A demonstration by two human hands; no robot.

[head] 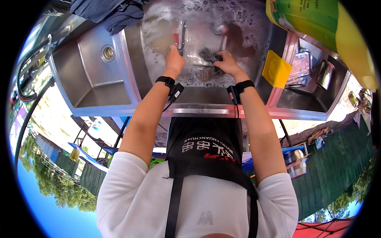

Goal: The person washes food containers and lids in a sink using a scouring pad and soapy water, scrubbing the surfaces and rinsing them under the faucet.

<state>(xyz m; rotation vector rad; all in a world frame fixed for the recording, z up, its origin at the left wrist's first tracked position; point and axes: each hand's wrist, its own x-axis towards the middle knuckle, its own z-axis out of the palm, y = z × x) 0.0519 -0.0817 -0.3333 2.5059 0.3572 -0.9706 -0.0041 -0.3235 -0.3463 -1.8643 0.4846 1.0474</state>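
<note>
Soapy water (160,23) stands in the middle basin of a stainless steel sink. My left hand (175,61) grips the near left part of a metal tray or pan (199,35) lying in the water; its fingers are partly hidden. A red patch shows just beyond that hand. In my right hand (228,64) is a dark scouring pad (209,55), held over the right part of the metal piece. A brown ribbed item (205,74) lies in the suds between the hands, nearer to me. The outline of the metal piece is blurred by foam.
The left basin (98,71) has a drain. A yellow cloth (276,69) hangs over the right divider. Metal trays (300,67) and a metal cup or canister (325,74) stand in the right basin. Dark cloth (110,13) lies back left; a green-yellow package (309,23) is back right.
</note>
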